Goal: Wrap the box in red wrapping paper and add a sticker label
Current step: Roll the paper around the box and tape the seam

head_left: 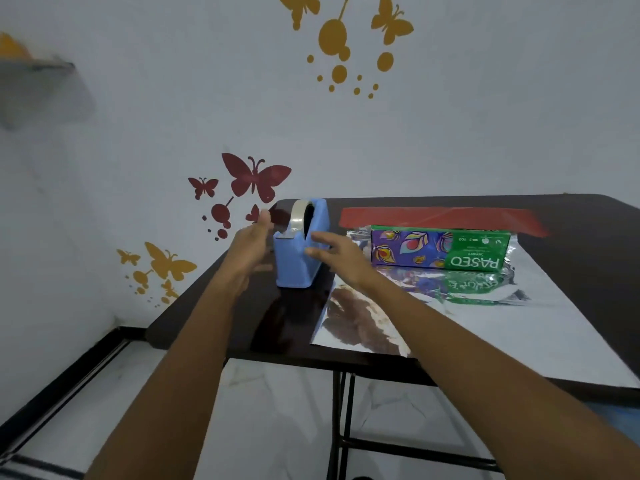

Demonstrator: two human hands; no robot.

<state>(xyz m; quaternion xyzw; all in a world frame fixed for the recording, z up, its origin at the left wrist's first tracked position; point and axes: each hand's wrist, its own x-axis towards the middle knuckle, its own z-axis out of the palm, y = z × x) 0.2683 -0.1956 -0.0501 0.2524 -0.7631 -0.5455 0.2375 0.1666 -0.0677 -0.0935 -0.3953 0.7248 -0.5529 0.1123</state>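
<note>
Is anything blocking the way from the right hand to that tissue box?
Nothing visible does. The right hand is by the blue tape dispenser; only bare wrapping paper lies between it and the box.

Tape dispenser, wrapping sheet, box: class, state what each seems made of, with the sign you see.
Tape dispenser: probably moulded plastic; smooth matt blue shell, rounded edges. Wrapping sheet: metallised paper or foil; its silver face mirrors the box, the far edge shows red. Box: printed card or glossy film, unclear which; bright print, straight edges.
</note>
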